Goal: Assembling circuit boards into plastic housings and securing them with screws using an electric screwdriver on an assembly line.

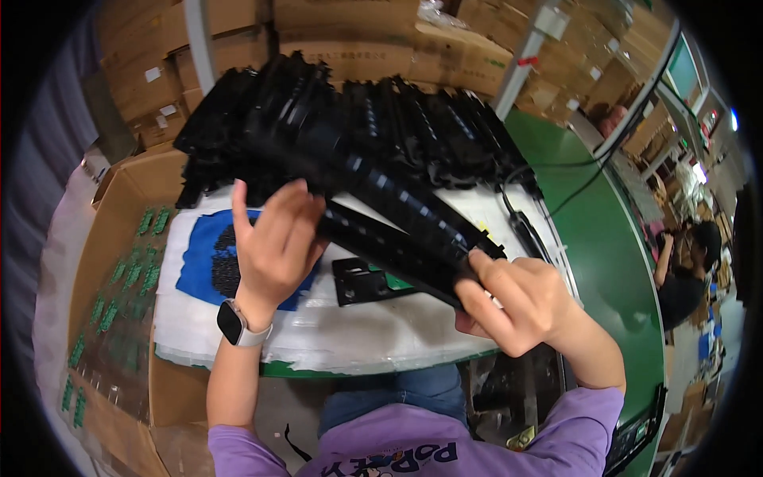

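Note:
Two long black plastic housings cross in front of me at a slant. The upper housing (413, 211) has a row of shiny spots along it and blurs toward its far left end. My right hand (517, 306) is closed around the right ends of both. The lower housing (389, 253) runs left to my left hand (278, 246), whose fingers bend around its end with the little finger sticking out. Beneath them on the white table cover lies a short black plastic part (358, 282) next to a green circuit board (395, 280), partly hidden by the lower housing.
Many black housings (373, 127) are piled along the far side. Left lies a blue cloth (199, 254) with small black pieces (226, 266). A cardboard box (131, 187) with green boards stands further left. Dark cables (520, 226) lie right. Another person (691, 270) sits far right.

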The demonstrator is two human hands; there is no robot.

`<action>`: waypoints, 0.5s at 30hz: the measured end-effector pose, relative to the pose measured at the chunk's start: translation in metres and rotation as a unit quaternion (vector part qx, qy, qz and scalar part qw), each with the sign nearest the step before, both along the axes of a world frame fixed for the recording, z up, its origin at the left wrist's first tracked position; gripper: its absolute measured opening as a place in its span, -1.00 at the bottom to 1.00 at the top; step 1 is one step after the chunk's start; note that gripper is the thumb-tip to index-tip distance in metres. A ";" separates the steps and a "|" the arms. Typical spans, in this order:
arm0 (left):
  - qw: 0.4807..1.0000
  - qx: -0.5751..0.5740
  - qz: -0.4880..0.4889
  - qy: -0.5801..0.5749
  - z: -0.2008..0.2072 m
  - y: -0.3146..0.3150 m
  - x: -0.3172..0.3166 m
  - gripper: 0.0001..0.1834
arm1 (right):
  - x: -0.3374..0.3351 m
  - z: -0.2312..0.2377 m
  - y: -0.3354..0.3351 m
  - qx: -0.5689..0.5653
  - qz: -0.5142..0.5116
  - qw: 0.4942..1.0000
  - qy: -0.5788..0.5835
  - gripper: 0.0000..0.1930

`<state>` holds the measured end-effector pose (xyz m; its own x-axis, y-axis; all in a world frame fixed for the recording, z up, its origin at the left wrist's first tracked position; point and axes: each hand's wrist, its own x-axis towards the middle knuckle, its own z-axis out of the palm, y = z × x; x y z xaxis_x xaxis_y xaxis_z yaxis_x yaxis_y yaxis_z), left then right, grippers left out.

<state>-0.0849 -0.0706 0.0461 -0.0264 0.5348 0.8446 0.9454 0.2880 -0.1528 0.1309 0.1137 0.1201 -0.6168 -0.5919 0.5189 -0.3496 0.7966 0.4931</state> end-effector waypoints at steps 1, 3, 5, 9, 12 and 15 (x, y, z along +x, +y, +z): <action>0.999 -0.012 -0.044 0.030 -0.011 0.001 0.004 -0.65 | 0.010 -0.009 0.008 0.038 -0.002 0.999 -0.020 -0.84; 0.990 -0.028 -0.114 0.075 -0.023 0.005 0.016 -0.80 | 0.030 -0.023 0.018 0.022 -0.007 0.997 -0.074 -0.82; 0.989 -0.043 -0.137 0.037 -0.025 0.004 0.030 -0.84 | 0.049 -0.042 0.031 -0.009 -0.005 0.995 -0.100 -0.79; 0.986 -0.088 -0.135 0.040 -0.044 -0.003 0.065 -0.78 | 0.083 -0.058 0.050 -0.038 -0.033 0.997 -0.050 -0.66; 0.990 -0.096 -0.099 0.019 -0.050 -0.011 0.088 -0.75 | 0.097 -0.062 0.070 -0.100 -0.078 0.992 -0.024 -0.57; 0.975 -0.186 -0.120 0.016 -0.057 -0.010 0.114 -0.77 | 0.106 -0.078 0.084 -0.068 -0.108 0.992 -0.012 -0.63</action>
